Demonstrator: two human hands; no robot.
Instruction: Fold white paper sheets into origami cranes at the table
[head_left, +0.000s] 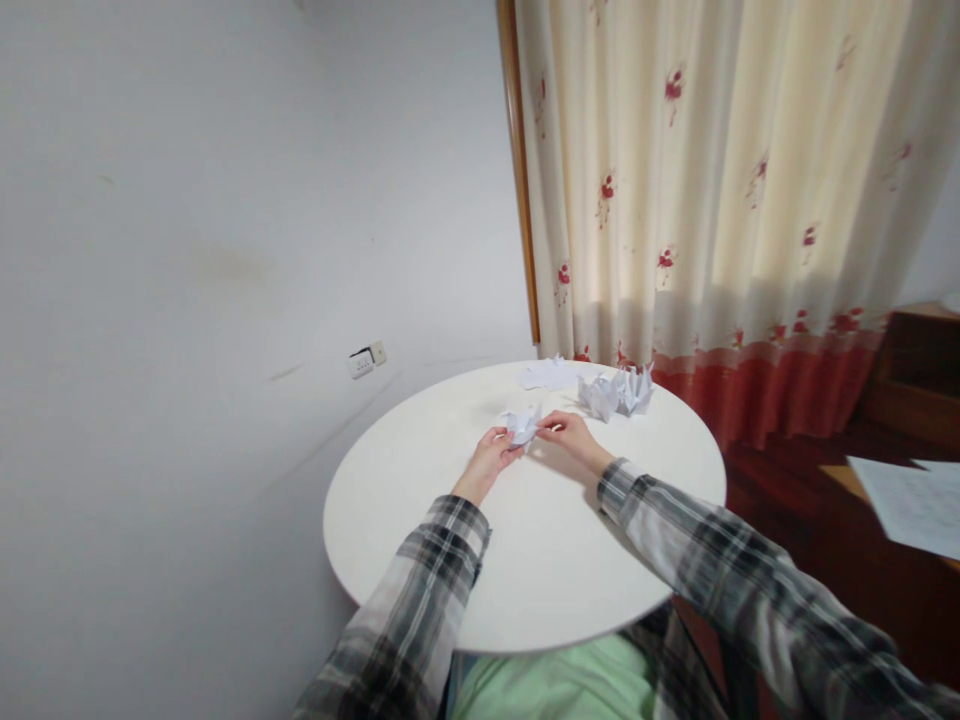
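A small folded white paper piece [523, 424], which looks like origami, is held between my two hands over the table. My left hand [491, 458] grips its near left side with thumb and fingers closed. On its right edge, my right hand [568, 434] pinches the paper between thumb and fingertips. The finer folds are too small to make out. Beyond my right hand, several folded paper figures [616, 392] with pointed tips stand close together. Flat white paper [547, 374] lies near the far edge of the table.
The round white table [405, 540] stands close to a pale wall with a socket [361, 364]. A flowered curtain [675, 200] with a red hem hangs behind. At the right, paper sheets [907, 505] rest on a wooden surface.
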